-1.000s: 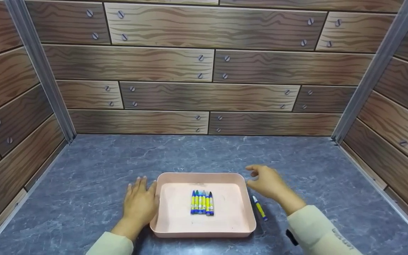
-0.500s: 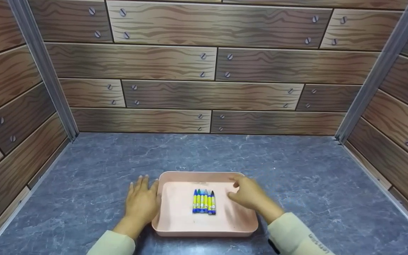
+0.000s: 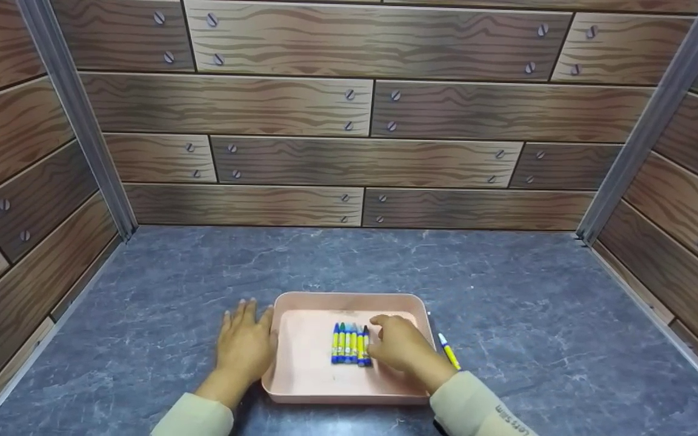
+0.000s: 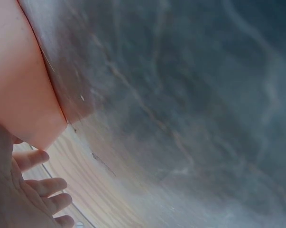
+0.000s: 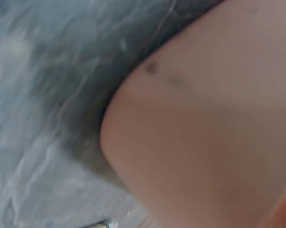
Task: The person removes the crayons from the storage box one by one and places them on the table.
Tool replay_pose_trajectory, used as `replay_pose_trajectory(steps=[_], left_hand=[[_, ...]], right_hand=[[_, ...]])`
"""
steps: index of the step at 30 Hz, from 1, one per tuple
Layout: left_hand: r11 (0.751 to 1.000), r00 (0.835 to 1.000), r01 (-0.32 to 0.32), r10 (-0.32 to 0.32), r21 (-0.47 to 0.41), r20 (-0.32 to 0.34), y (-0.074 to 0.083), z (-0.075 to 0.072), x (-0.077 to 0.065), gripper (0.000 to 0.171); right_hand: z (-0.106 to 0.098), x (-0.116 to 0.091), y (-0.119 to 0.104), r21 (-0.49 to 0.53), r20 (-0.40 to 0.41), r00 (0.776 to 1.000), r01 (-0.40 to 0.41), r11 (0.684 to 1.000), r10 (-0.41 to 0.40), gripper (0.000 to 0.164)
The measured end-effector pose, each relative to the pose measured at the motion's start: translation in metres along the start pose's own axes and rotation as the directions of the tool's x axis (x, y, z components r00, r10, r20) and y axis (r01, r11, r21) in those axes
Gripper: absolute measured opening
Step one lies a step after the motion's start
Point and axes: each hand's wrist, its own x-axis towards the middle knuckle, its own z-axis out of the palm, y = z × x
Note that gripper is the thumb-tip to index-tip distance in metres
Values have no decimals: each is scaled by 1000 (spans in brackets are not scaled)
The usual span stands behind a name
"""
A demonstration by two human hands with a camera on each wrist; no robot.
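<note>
A pink rectangular tray (image 3: 319,398) holds a side-by-side row of several crayons (image 3: 347,344) with yellow wrappers and coloured tips. Flat against the tray's left wall lies my left hand (image 3: 244,348), fingers extended; in the left wrist view that hand (image 4: 24,190) has its fingers spread beside the tray wall (image 4: 24,85). My right hand (image 3: 406,348) is over the tray's right part, with loosely bent thumb and forefinger apart at the black-tipped crayon (image 3: 366,345) ending the row. Whether they touch it is unclear. Only a blurred edge of the right hand (image 5: 285,213) shows in the right wrist view.
One white-tipped crayon (image 3: 448,350) lies on the table outside the tray's right wall, partly hidden by the right sleeve (image 3: 476,402). The blue-grey marbled table (image 3: 203,260) is bounded by wood-patterned walls (image 3: 264,206) at back and sides.
My right hand has moved left from beside the tray, across its right wall, to the right end of the crayon row. The left hand stays against the tray; the view has shifted slightly.
</note>
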Motion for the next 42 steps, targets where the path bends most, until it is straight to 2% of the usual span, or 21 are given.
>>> replay_pose_trajectory(steps=[13,19,26,42], left_hand=[[1000,1000,8,-8,-14,-8,0,-2,0,44],[1000,1000,10,-10,-3,2,0,-1,1,44],[1000,1000,5,-5,2,1,0,0,1,44],[1000,1000,1,-1,-4,-5,0,-1,0,43]], right_hand=[[17,5,-2,12,-11,1000,-28,1000,28,53],[18,4,-2,45,-18,999,-31,998,32,55],[19,3,1,92,-23,999,-23,995,25,47],[11,2,6,176,-15,999,-43,983,46,38]])
